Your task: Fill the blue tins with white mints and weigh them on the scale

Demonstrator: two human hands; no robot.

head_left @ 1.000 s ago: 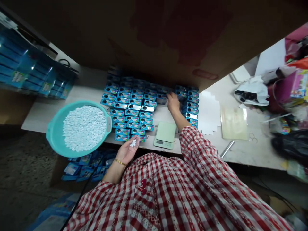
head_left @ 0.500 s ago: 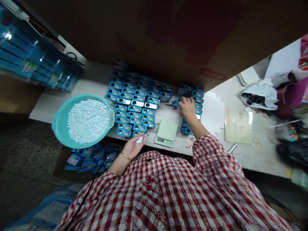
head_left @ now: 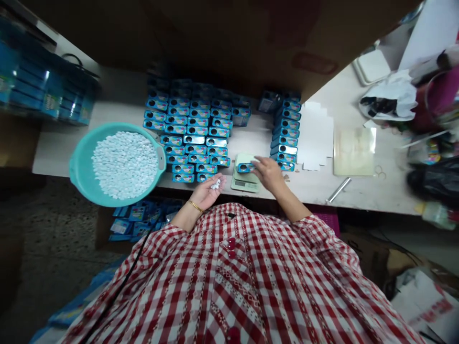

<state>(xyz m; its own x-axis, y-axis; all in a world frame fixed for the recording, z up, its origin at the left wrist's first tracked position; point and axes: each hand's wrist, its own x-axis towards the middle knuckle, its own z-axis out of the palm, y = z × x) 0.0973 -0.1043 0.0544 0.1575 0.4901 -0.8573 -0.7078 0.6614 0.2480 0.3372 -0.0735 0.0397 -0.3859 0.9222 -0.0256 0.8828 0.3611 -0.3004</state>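
My left hand (head_left: 208,192) is cupped palm up with several small white candies (head_left: 215,184) in it, just left of the scale. On the pale green kitchen scale (head_left: 245,184) lies a small blue tin (head_left: 244,167) with a dark round spot at one end. The fingers of my right hand (head_left: 267,173) are closed on the tin's right end. Left of the scale, rows of similar blue tins (head_left: 196,130) cover the table, and another column of tins (head_left: 286,133) stands to the right. A turquoise basin (head_left: 79,173) holds a heap of the same white candies (head_left: 125,165).
Behind the tins rises a large brown cardboard box (head_left: 229,43). White paper sheets (head_left: 315,136), a yellowish clear sheet (head_left: 354,152) and a metal tube (head_left: 338,190) lie to the right. A carton of blue packs (head_left: 138,220) sits below the table's front edge (head_left: 358,203).
My right hand has brought a blue tin from beside the right column down and left onto the scale. My left hand still holds the candies, a little nearer the scale. The camera view has shifted.
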